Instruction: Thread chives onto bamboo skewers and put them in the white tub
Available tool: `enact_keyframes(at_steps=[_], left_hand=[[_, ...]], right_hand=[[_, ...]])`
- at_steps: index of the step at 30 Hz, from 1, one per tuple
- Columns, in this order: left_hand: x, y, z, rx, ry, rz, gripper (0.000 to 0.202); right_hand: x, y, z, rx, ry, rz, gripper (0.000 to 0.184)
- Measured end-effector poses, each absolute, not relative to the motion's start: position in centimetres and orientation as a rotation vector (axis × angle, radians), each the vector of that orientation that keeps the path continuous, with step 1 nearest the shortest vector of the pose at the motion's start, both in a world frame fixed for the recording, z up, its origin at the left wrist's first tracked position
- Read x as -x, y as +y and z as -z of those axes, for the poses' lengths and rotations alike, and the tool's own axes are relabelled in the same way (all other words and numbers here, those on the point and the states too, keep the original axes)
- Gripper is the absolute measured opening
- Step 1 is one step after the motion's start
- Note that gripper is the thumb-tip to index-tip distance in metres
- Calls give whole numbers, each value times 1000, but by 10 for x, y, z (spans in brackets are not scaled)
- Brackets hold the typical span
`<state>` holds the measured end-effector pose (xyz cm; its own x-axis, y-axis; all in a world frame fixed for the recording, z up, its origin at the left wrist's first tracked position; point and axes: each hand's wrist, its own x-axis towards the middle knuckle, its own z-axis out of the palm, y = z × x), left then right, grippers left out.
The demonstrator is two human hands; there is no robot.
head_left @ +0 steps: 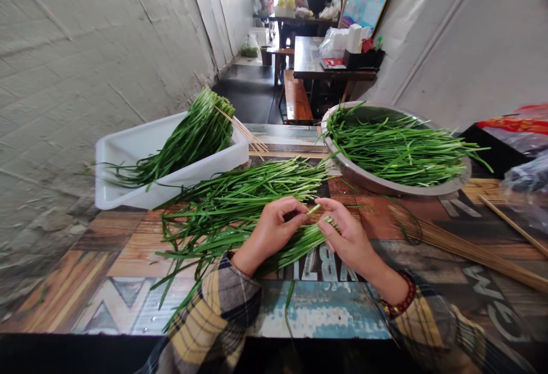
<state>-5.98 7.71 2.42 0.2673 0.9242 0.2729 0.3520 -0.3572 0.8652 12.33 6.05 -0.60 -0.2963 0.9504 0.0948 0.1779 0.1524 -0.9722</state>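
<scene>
My left hand (278, 226) is closed in a pinch at the pale cut end of a single garlic chive (314, 209). Just to its right, my right hand (347, 237) curls around a thin bamboo skewer (371, 289), which slants down toward the table's front edge. Chive stems (320, 233) lie at the right fingertips and run back under my left hand; whether the skewer pierces them is hidden by the fingers. Behind both hands a loose pile of garlic chives (244, 191) spreads over the table, cut ends to the right.
A white plastic tray (128, 188) at the left holds a chive bundle (201, 128) with skewers (252, 139) sticking out. On the right stands a metal basin (406, 190) of chives. Many loose skewers (462, 242) lie nearby. Far back, a person sits behind a table.
</scene>
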Motion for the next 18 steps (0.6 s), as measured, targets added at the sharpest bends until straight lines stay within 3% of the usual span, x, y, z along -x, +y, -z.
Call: enact_keyframes(at_steps=[12, 18], left_hand=[[63, 75, -30, -1940, 991, -844, 21], [77, 84, -26, -1955, 1452, -1213, 14]], right_hand=[[-121, 62, 8, 1170, -1588, -1280, 23], [-123, 62, 9, 1262, -1697, -1250, 19]])
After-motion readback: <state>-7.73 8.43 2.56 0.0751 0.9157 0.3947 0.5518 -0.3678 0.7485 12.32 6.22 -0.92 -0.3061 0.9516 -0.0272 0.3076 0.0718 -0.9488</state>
